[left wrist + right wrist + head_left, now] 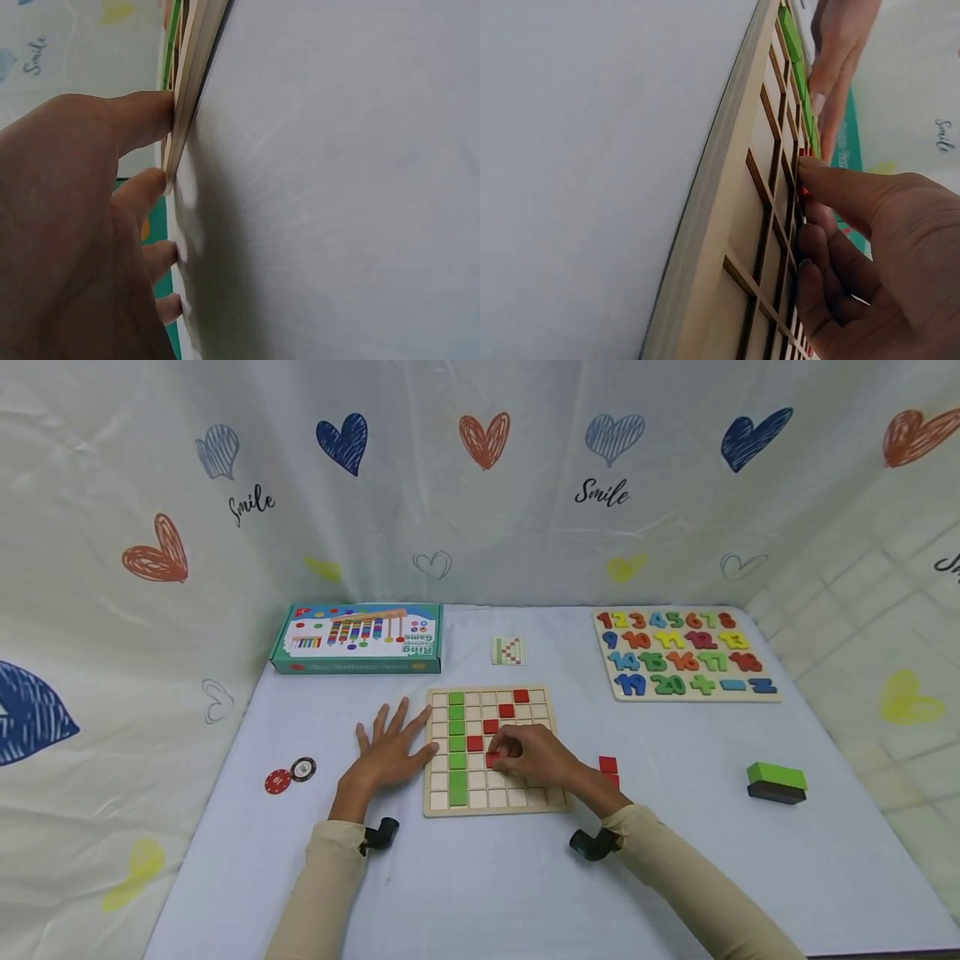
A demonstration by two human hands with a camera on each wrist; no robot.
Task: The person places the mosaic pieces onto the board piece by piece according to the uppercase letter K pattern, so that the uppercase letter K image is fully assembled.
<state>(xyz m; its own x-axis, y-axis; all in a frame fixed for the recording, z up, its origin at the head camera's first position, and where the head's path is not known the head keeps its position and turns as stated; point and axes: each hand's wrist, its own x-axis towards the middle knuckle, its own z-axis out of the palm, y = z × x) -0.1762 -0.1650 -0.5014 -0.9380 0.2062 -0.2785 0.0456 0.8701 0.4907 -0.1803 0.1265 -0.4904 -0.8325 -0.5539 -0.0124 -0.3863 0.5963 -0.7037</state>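
A wooden grid board (495,812) lies flat on the white table. Green tiles (457,744) fill a column near its left side, and red tiles (506,711) form a diagonal from the upper right downward. My right hand (536,755) is over the board's middle, pinching a red square tile (491,761) between thumb and index finger at a cell just below the diagonal's lower end. In the right wrist view the tile (804,153) is mostly covered by the fingertips. With fingers spread, my left hand (390,758) touches the board's left edge (180,124) with thumb and index finger.
Loose red tiles (608,765) lie right of the board, partly behind my right forearm. A small pattern card (508,651), a ring game box (356,639) and a number puzzle board (686,656) stand behind. Round chips (277,782) lie left, a green-and-black block (777,782) far right.
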